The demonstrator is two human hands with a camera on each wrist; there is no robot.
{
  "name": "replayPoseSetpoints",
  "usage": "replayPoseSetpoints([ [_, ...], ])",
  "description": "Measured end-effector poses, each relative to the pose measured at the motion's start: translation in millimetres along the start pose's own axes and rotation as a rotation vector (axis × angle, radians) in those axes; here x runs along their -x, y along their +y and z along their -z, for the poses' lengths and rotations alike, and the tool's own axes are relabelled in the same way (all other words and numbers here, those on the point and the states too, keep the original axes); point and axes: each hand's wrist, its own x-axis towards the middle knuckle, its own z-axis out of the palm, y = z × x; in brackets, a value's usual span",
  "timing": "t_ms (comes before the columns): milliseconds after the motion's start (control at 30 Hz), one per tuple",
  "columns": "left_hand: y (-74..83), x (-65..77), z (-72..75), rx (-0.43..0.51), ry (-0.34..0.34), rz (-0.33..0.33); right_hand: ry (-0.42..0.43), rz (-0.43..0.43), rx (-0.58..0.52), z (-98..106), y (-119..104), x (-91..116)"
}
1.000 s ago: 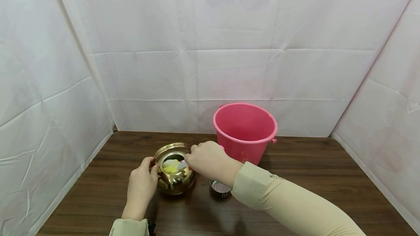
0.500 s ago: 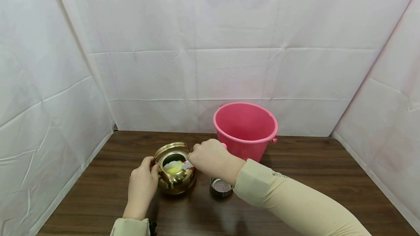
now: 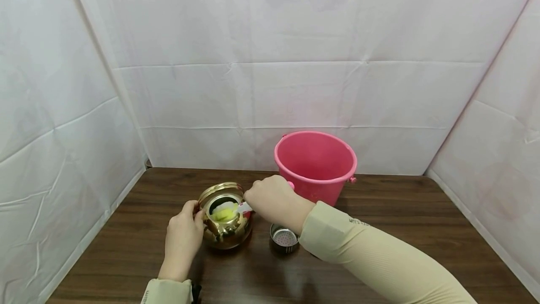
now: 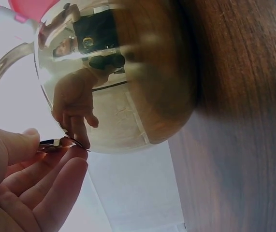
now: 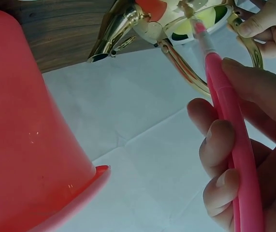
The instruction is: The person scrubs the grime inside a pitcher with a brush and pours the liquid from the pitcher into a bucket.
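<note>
A shiny gold kettle (image 3: 226,237) stands on the table with its round mouth uncovered and its arched handle (image 3: 223,186) leaning to the far side. At the left, my left hand (image 3: 184,236) pinches the foot of that handle near the rim; the left wrist view shows thumb and fingers (image 4: 60,193) meeting there. My right hand (image 3: 274,203) grips the pink handle of a brush (image 5: 234,125). The yellow and white bristles (image 3: 224,212) sit in the kettle's mouth, the shaft slanting in from the right. The kettle's spout (image 5: 113,34) shows in the right wrist view.
A pink bucket (image 3: 312,191) stands behind and right of the kettle, close to my right forearm. Beneath that wrist lies a small round metal dish (image 3: 284,243) with a dotted inside. White cloth walls (image 3: 253,97) border the dark wooden table (image 3: 177,182).
The brush head has shifted within the kettle's mouth, dipping lower and then coming back up. My right hand has moved slightly up and right, while the left hand and kettle have stayed put.
</note>
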Motion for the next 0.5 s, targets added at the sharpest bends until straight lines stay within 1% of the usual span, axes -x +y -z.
replayPoseSetpoints([
  [267,0.9,-0.5,0.6,0.007,-0.016,-0.011,0.018,-0.033,0.004,-1.5,-0.6,-0.9],
  [500,1.2,0.3,1.6,-0.002,-0.02,-0.027,0.062,-0.019,0.009,-5.9,0.3,-0.4],
])
